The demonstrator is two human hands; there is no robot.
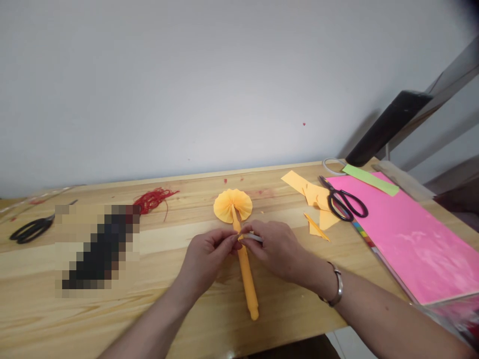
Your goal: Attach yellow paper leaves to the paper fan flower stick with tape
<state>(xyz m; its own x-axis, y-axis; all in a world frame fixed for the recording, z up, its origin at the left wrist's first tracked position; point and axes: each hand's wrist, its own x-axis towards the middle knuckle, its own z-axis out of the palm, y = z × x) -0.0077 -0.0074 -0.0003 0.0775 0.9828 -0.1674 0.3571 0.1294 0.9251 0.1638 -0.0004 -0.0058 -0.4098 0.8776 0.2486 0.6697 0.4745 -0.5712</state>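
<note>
A pleated orange paper fan (227, 205) lies open in the middle of the table. Below it runs a rolled orange paper tube (247, 281), slanting toward the front edge. Over the tube's upper part, my left hand (208, 254) is closed in a pinch; what sits between its fingertips is too small to make out. My right hand (275, 248) meets it there, thumb and fingers closed on a slim whitish strip (251, 237). The fingertips of both hands nearly touch and hide part of the tube.
On the right, black-handled scissors (346, 204) rest across orange paper scraps (294, 182) and pink paper sheets (415, 244). A green paper strip (370, 179) tops the sheets. Tangled red string (153, 200), a blurred-out dark object (101, 249) and another scissors (32, 229) lie left.
</note>
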